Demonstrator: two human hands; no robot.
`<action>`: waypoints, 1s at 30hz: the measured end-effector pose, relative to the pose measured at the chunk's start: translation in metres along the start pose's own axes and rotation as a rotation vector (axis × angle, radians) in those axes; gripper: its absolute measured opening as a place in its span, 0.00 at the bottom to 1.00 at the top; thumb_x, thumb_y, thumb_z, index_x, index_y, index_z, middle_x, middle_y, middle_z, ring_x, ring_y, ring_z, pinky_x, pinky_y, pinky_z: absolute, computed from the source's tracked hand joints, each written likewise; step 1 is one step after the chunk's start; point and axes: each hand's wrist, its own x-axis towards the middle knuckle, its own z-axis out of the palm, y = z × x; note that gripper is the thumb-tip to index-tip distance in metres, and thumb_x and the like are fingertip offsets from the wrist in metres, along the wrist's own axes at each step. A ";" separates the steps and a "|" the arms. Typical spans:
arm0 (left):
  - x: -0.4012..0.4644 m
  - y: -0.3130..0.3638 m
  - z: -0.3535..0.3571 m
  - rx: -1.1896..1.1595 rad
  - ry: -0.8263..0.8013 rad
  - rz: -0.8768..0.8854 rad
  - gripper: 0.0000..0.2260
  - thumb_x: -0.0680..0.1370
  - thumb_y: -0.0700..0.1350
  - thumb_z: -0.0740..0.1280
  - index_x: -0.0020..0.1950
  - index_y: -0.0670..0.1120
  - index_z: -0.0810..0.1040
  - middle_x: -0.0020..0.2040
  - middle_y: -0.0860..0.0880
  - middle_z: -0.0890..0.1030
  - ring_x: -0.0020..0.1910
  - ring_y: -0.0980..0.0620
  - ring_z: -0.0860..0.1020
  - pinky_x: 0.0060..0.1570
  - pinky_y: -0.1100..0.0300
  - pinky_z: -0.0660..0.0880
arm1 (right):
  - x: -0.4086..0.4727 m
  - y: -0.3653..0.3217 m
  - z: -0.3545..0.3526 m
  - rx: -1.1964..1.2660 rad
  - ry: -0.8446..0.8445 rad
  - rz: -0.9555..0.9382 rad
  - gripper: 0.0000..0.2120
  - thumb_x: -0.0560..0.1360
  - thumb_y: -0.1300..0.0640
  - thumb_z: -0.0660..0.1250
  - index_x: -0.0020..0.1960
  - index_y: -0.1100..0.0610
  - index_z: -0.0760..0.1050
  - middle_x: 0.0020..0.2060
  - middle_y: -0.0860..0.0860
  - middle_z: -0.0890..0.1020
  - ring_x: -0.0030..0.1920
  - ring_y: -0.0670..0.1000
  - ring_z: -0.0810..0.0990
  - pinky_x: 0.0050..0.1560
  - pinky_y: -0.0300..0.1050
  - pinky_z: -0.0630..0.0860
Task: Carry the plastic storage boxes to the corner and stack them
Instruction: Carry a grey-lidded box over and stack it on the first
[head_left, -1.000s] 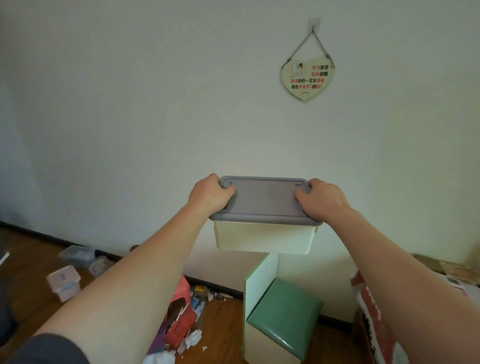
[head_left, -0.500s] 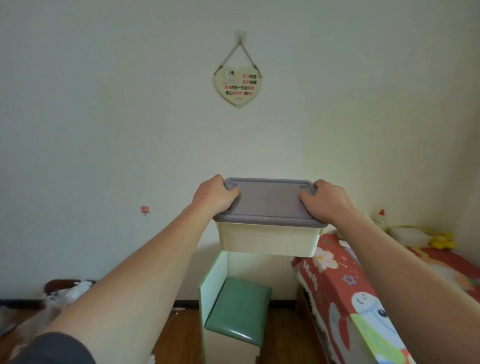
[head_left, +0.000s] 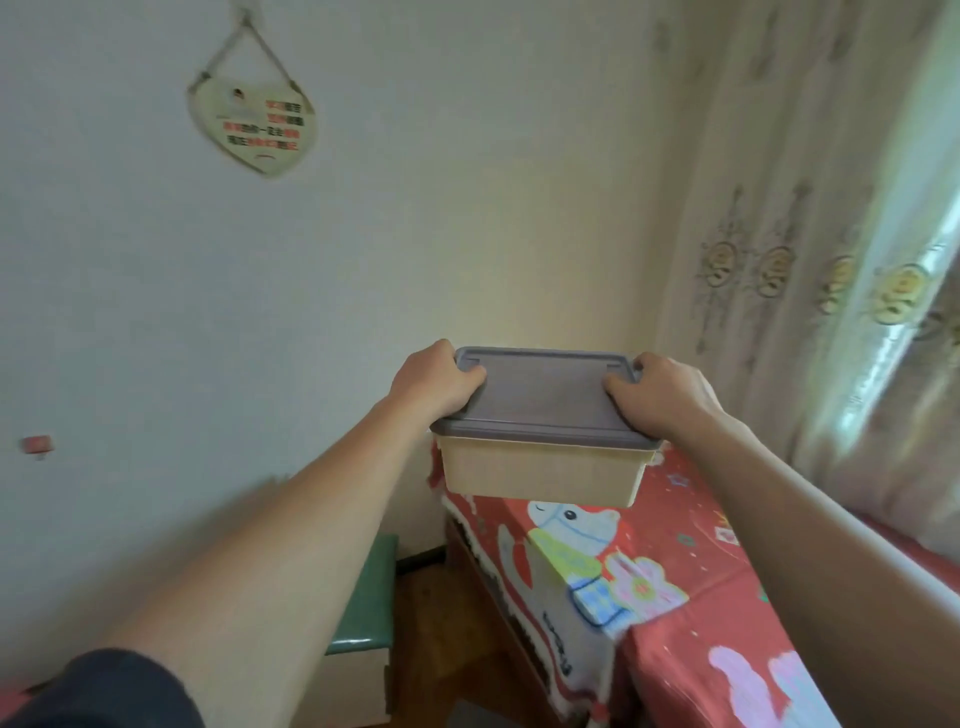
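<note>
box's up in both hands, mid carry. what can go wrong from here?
1. Both hands, left hand and right hand, grip the storage box at its grey lid; if the lid is not latched, the tub may drop.
2. The box hangs over the edge of the red-covered table and may clip it when lowered.
3. The box and arms hide the floor; the green stool could trip the person.
</note>
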 end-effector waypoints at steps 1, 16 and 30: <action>-0.002 0.013 0.010 -0.003 -0.019 0.023 0.17 0.77 0.58 0.64 0.56 0.46 0.73 0.50 0.47 0.79 0.49 0.46 0.77 0.39 0.56 0.70 | -0.005 0.015 -0.008 -0.001 0.007 0.038 0.22 0.75 0.40 0.60 0.60 0.56 0.75 0.53 0.59 0.81 0.49 0.61 0.77 0.43 0.47 0.67; -0.081 0.244 0.142 -0.044 -0.202 0.322 0.20 0.77 0.59 0.65 0.59 0.45 0.75 0.56 0.44 0.80 0.55 0.41 0.77 0.51 0.54 0.73 | -0.096 0.247 -0.145 -0.128 0.138 0.341 0.22 0.76 0.40 0.60 0.57 0.58 0.75 0.53 0.61 0.81 0.49 0.61 0.77 0.43 0.48 0.68; -0.219 0.447 0.250 -0.137 -0.444 0.696 0.23 0.78 0.59 0.64 0.65 0.44 0.75 0.63 0.43 0.79 0.60 0.41 0.76 0.56 0.54 0.73 | -0.244 0.416 -0.280 -0.298 0.257 0.716 0.25 0.78 0.40 0.60 0.62 0.60 0.74 0.59 0.62 0.80 0.59 0.62 0.78 0.51 0.49 0.70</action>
